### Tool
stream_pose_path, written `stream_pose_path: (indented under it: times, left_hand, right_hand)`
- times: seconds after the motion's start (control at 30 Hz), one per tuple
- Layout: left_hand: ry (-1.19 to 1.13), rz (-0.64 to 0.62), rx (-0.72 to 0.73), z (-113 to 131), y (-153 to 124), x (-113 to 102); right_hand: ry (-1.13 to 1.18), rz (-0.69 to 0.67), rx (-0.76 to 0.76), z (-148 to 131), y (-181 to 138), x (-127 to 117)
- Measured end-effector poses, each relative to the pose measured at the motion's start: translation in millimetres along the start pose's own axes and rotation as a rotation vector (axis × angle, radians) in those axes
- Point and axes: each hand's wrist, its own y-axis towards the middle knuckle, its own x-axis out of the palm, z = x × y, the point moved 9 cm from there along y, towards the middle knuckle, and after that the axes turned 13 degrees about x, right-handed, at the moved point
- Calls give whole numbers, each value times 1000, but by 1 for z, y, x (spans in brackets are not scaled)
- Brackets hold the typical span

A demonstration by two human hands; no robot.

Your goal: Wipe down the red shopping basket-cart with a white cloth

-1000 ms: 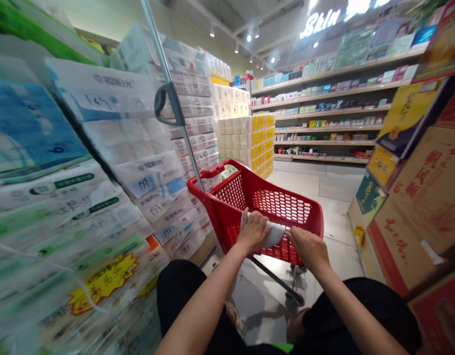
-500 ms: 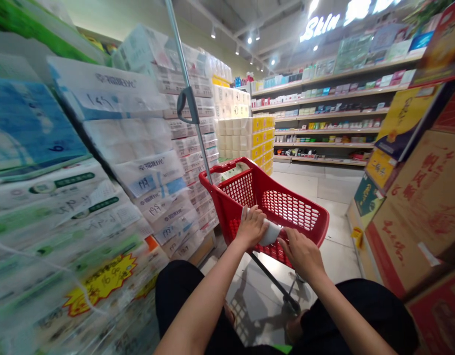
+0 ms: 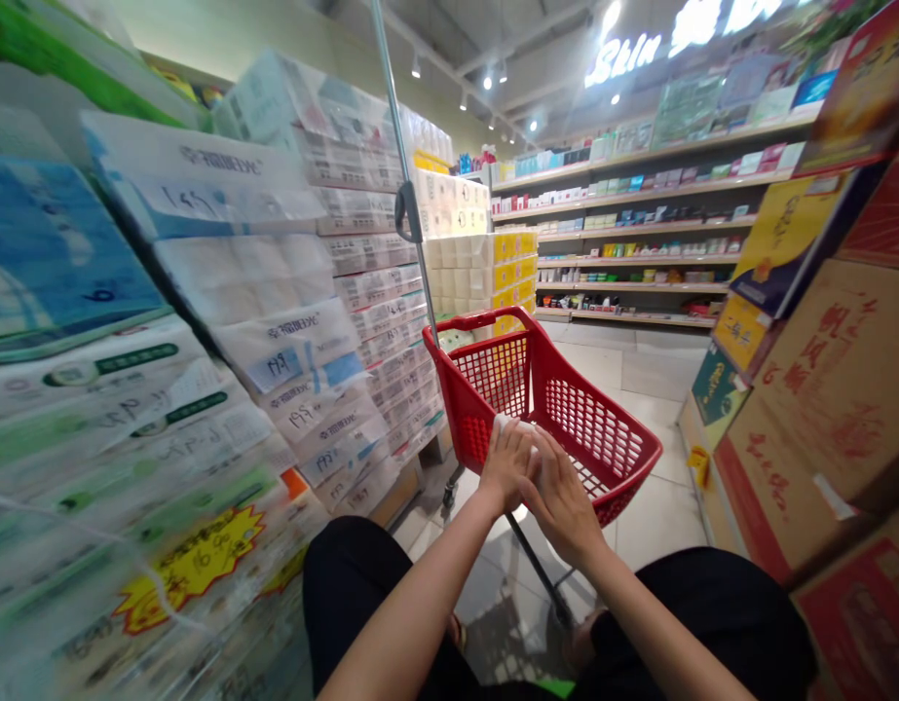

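Note:
A red shopping basket trolley (image 3: 602, 419) with a lattice of holes stands in front of my knees, a metal pole (image 3: 409, 156) rising from its far left corner. At its near rim, a thin white cloth (image 3: 502, 421) lies mostly covered by my hands; only bits show at the edges. My left hand (image 3: 508, 465) is over the cloth with its fingers curved around it. Beside it, touching, my right hand (image 3: 564, 495) presses on the cloth with its fingers close together. Whether the cloth is folded is hidden.
Stacked tissue packs (image 3: 274, 341) rise close on the left, with a yellow price tag (image 3: 193, 565) in front. Cardboard cartons (image 3: 843, 389) are piled on the right. Shelves of boxed goods (image 3: 639, 219) line the back beyond the tiled floor (image 3: 639, 365).
My right hand has moved left and up against my left hand, covering the cloth that showed between them. The trolley appears slightly further right, its pole more upright.

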Motion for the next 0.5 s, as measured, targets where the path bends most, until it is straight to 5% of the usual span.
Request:
stream_pose_path:
  times: [0.17, 0.33, 0.5]
  left_hand:
    - [-58, -46, -14, -15, -1, -3]
    - [-133, 35, -125, -52, -13, -11]
    - [-232, 65, -217, -80, -35, -13]
  right_hand:
    - [54, -78, -48, 1, 5, -12]
    - [-255, -17, -39, 67, 15, -46]
    - [-381, -89, -111, 98, 4, -37]
